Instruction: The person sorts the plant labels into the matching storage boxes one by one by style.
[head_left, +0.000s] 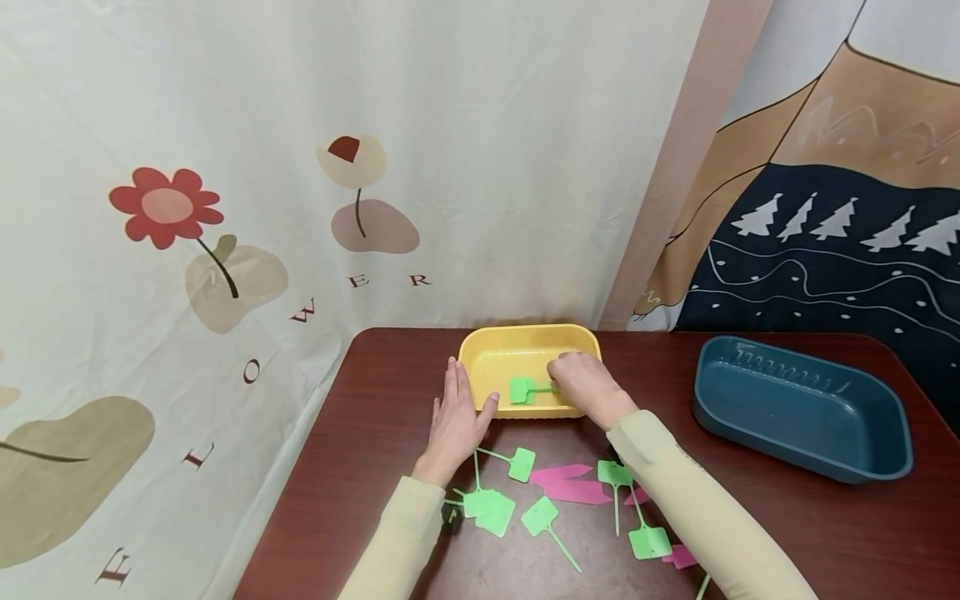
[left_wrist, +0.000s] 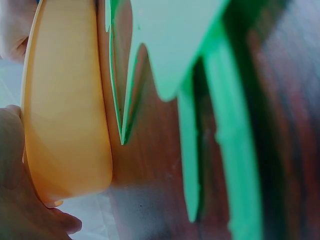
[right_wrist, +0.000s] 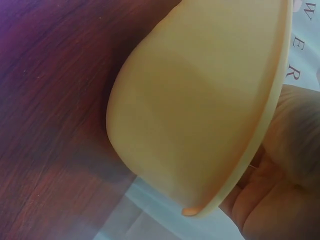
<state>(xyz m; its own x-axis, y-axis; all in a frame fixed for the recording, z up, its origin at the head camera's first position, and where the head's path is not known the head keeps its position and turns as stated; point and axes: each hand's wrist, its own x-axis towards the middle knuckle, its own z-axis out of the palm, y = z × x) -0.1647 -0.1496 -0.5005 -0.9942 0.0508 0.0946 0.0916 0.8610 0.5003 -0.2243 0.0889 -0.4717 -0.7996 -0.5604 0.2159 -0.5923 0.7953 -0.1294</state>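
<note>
My left hand (head_left: 456,423) lies against the left side of a yellow tray (head_left: 528,332), its fingers fairly straight along the rim. The left wrist view shows that hand beside the tray's outer wall (left_wrist: 67,100). Over the tray's right side, my right hand (head_left: 587,385) has its fingers curled around the stem end of a green plant label (head_left: 521,390). The label's square head is low in the tray, where a second one seems to overlap it. From the right wrist camera, the tray wall (right_wrist: 195,100) hides the fingertips and the label.
In front of the tray lie several more green labels (head_left: 539,517) and pink pointed strips (head_left: 573,490). Some are partly covered by my right sleeve (head_left: 690,500). An empty-looking dark blue tray (head_left: 802,408) stands at the right. A printed curtain (head_left: 487,167) hangs behind the table.
</note>
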